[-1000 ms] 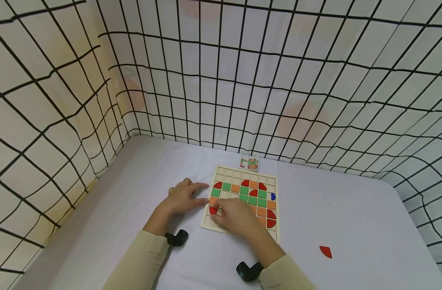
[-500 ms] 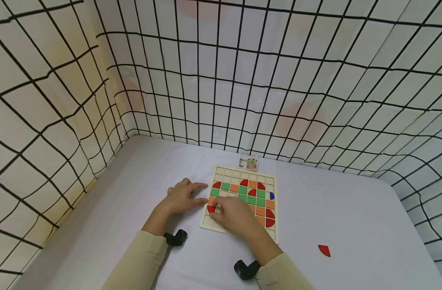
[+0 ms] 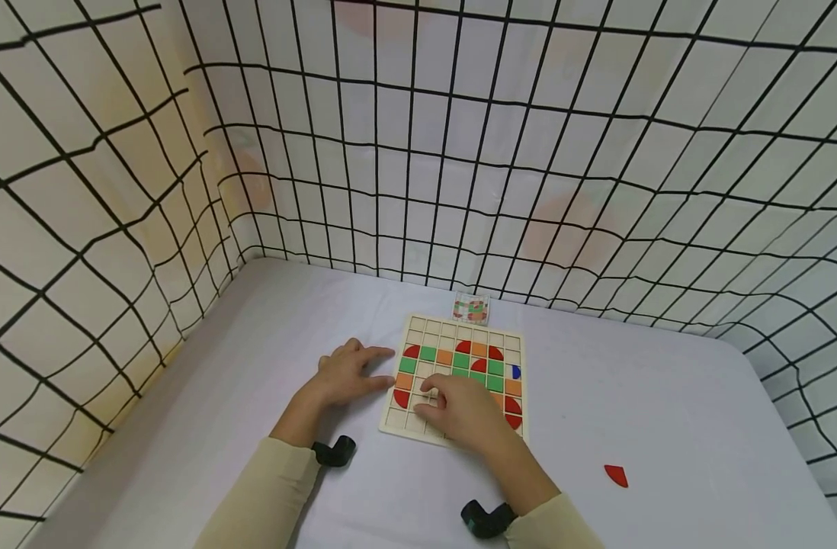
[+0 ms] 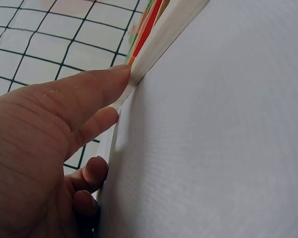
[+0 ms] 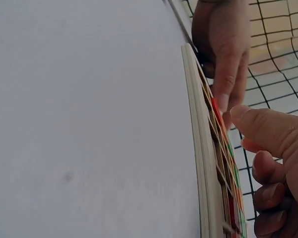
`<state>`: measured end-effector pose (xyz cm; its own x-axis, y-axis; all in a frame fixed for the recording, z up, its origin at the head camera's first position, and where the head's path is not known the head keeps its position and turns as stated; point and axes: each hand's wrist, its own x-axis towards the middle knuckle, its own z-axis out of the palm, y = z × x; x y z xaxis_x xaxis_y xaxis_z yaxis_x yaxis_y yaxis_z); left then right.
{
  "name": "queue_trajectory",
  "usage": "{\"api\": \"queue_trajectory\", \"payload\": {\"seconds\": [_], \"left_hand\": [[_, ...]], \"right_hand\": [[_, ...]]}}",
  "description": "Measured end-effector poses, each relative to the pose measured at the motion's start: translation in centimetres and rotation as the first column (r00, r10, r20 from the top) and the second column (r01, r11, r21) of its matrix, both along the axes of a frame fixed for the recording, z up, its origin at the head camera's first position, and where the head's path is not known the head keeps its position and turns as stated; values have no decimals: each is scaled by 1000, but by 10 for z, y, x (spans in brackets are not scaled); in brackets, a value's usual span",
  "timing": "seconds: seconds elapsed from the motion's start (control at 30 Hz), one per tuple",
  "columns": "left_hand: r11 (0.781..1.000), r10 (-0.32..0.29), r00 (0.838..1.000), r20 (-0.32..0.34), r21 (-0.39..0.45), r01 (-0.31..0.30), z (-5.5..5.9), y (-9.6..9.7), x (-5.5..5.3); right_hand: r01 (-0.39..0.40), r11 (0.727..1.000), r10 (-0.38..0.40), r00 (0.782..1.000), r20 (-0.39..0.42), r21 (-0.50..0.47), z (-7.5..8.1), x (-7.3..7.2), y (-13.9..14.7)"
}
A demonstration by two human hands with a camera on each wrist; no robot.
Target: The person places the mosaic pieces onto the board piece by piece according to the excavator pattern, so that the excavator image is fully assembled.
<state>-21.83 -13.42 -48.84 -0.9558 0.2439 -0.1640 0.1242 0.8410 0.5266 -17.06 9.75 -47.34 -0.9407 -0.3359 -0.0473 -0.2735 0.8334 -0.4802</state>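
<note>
Surface: pale lilac table [image 3: 254, 366] closed in by white walls with a black wire grid [image 3: 460, 152].
Nearest things: two beige sleeves, each with a black wrist camera, at the front edge of the table.
Loose piece: one red quarter-round piece [image 3: 617, 476] lies alone on the table, well apart from the board, on the person's right side and nearer to the right hand than to the left.
Right hand: right hand [image 3: 463, 412] lies over the near half of the puzzle board [image 3: 453, 329]; its fingers are loosely curled with the tips down on the cells near the left edge. I see nothing pinched between them.
Key relation: a red quarter-round tile [image 3: 402, 397] sits in a cell just to the left of these fingertips, beside the orange tile [image 3: 404, 380]; it lies flat with its curved side to the near left corner.
Left hand: left hand [image 3: 346, 374] rests flat on the table, fingers nearly straight, the tips touching the left rim of the board; the left wrist view shows the fingertip [image 4: 120, 74] pressed on the board edge [image 4: 164, 34].
Board: wooden grid, partly filled with green, orange and red tiles and one blue tile [image 3: 517, 371].
Far: a small pattern card [image 3: 470, 308] stands by the back wall, just behind the board.
</note>
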Motion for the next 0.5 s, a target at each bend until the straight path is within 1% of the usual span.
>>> {"api": "queue_trajectory", "payload": {"seconds": [0.13,0.23,0.33,0.5], "left_hand": [[1000,4,1000,-2,-2,-4,0,1,0],[1000,4,1000,-1,2,-4,0,1,1],[1000,3,1000,3,6,-3,0,1,1],[1000,0,1000,-9,3,0,-1,0,2]], "right_hand": [[51,998,-50,999,13,-28,4,7,16],[84,995,-83,996,15,-45,5,13,34],[129,991,-128,992,20,-42,4,19,56],[203,979,-203,978,38,-1,6,27,90]]}}
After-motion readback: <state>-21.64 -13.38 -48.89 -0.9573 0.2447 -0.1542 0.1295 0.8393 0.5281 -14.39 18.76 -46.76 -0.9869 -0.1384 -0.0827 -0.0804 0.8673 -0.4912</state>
